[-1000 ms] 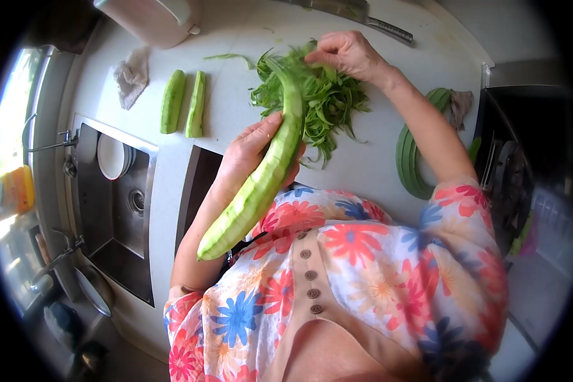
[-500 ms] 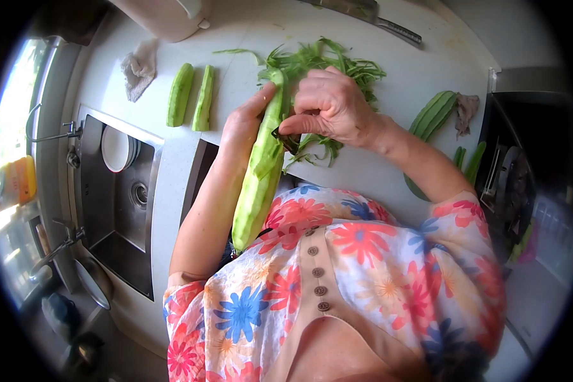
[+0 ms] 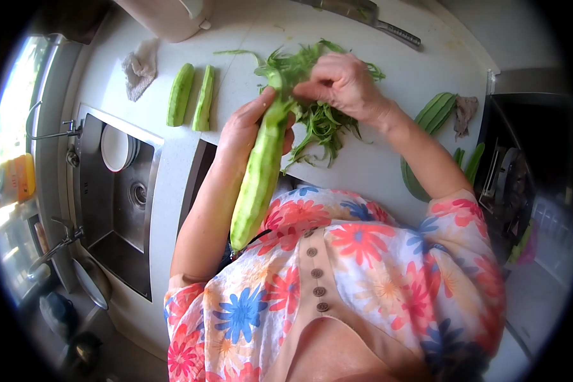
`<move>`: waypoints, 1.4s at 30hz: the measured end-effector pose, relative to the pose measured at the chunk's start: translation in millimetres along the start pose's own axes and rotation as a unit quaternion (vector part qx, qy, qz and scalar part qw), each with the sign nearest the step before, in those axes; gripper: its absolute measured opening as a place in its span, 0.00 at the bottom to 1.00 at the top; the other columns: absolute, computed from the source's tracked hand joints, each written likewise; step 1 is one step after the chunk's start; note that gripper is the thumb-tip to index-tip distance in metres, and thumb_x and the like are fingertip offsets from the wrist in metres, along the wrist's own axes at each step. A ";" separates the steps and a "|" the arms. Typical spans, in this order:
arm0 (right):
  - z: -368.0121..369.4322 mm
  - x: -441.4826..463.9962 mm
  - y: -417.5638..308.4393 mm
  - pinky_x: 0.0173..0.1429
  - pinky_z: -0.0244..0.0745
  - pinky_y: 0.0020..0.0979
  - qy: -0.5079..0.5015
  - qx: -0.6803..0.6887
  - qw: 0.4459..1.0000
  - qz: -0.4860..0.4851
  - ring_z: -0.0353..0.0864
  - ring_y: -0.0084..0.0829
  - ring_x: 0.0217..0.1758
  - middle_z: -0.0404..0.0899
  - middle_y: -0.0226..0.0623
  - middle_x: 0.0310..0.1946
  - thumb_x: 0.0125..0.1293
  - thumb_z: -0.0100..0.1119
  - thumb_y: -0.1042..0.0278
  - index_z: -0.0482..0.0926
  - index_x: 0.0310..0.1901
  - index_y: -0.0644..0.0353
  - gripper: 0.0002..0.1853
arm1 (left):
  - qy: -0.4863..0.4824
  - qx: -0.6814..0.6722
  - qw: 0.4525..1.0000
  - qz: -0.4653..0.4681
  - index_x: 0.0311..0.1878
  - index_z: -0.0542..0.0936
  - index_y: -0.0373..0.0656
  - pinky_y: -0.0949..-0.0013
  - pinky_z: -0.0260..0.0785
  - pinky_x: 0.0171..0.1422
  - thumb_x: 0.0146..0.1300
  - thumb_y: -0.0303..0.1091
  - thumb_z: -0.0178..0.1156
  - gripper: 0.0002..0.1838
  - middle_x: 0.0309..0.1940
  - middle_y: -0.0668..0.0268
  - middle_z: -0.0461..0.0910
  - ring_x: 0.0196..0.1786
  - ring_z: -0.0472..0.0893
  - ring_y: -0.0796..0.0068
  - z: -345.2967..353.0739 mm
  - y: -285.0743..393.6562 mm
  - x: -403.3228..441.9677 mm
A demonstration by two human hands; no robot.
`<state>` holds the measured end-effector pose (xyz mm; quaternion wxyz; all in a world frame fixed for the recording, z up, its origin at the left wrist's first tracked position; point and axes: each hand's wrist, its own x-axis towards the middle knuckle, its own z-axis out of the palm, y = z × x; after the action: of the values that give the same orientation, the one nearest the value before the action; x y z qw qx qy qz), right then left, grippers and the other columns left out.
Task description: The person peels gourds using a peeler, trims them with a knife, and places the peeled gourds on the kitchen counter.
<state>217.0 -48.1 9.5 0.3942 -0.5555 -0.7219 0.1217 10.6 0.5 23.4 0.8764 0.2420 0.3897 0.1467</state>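
Observation:
A long, pale green peeled gourd [image 3: 259, 178] slants down toward my shirt, its upper end over the pile of green peelings [image 3: 325, 127]. My left hand [image 3: 251, 124] is wrapped round the gourd's upper part. Close to the right of that end is my right hand [image 3: 337, 83], its fingers pressed together and slightly blurred; I cannot make out what they hold. Two peeled pieces, a wider one [image 3: 180, 95] and a thinner one [image 3: 203, 99], lie side by side left of the pile.
A cleaver [image 3: 363, 16] lies at the back of the counter. Ridged unpeeled gourds [image 3: 434, 114] and a cloth [image 3: 466, 114] are at the right. On the left are another cloth [image 3: 140, 69] and a sink [image 3: 111, 216] holding white bowls [image 3: 116, 148]. A pale container [image 3: 165, 18] stands behind.
The gourd has swung from a strong slant to a steeper one. Over the last half second my right hand has moved up and slightly right, from the gourd's side to the peelings.

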 end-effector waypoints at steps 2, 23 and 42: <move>-5.8 -5.0 8.9 0.29 0.62 0.32 -0.007 -0.060 0.998 0.020 0.68 0.32 0.22 0.70 0.31 0.16 0.52 0.67 0.48 0.71 0.17 0.58 0.23 | -0.026 -0.055 0.998 0.011 0.45 0.75 0.36 0.68 0.65 0.22 0.68 0.45 0.51 0.19 0.26 0.57 0.75 0.21 0.75 0.66 -5.4 1.0 -2.1; 1.9 2.6 -31.9 0.34 0.58 0.32 -0.001 -0.069 0.996 -0.059 0.65 0.28 0.23 0.62 0.25 0.14 0.51 0.63 0.38 0.67 0.11 0.52 0.28 | 0.032 0.030 0.999 0.001 0.50 0.75 0.39 0.70 0.71 0.25 0.71 0.45 0.46 0.19 0.29 0.62 0.78 0.21 0.76 0.73 8.9 7.9 -3.5; 1.1 7.1 -30.4 0.35 0.56 0.32 -0.042 -0.005 0.995 -0.091 0.63 0.29 0.24 0.61 0.27 0.15 0.53 0.64 0.44 0.64 0.14 0.54 0.26 | 0.121 0.106 0.987 -0.031 0.42 0.73 0.42 0.70 0.59 0.16 0.70 0.50 0.46 0.19 0.21 0.60 0.72 0.16 0.70 0.69 29.8 1.7 -13.2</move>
<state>194.3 -52.2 30.5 0.3700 -0.4839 -0.7860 0.1055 24.4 -13.2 49.6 0.7962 0.3015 0.5137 0.1060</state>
